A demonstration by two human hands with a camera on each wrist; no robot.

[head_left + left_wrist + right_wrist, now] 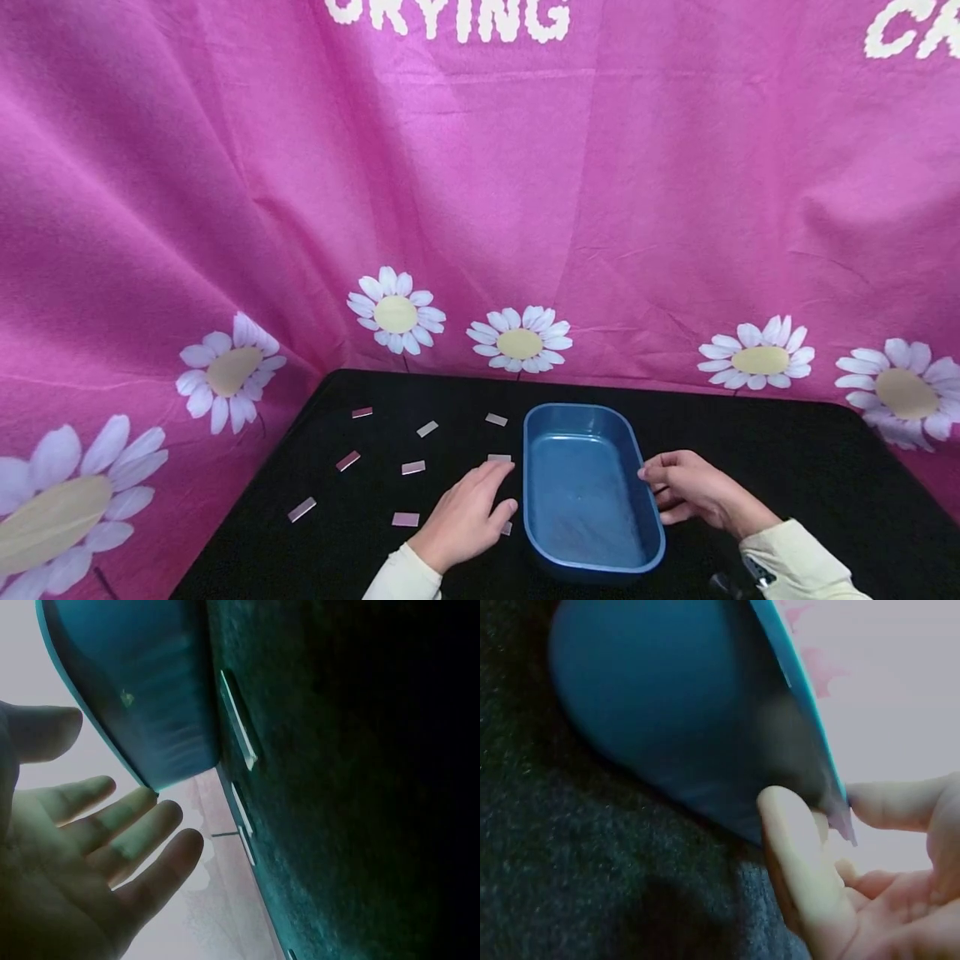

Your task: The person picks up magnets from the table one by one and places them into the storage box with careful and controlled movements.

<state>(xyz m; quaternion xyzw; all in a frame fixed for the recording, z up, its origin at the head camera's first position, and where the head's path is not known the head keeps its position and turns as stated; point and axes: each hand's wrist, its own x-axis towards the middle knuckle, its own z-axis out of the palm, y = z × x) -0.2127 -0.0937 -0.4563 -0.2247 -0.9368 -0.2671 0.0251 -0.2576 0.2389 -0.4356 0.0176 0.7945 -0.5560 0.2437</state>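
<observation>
A blue, deep rectangular plastic tub [588, 483] stands on the black table, its inside bare. My right hand [693, 490] pinches its right rim; in the right wrist view the thumb [896, 806] is at the rim and the fingers [799, 855] lie along the outer wall. My left hand [468, 514] hovers by the tub's left side with relaxed fingers and holds nothing. Its fingers [142, 844] come near the tub's wall [150, 690] in the left wrist view; whether they touch I cannot tell. A small flat block [499, 457] and another small block [507, 528] are partly hidden by this hand.
Several more small flat rectangular blocks, some silvery, some pinkish, lie spread left of the tub, among them a pink block [406, 519] and a reddish one [348, 461]. Behind the black table [750, 450] hangs a pink daisy-print cloth [637, 208]. A dark object [724, 585] sits near the right sleeve.
</observation>
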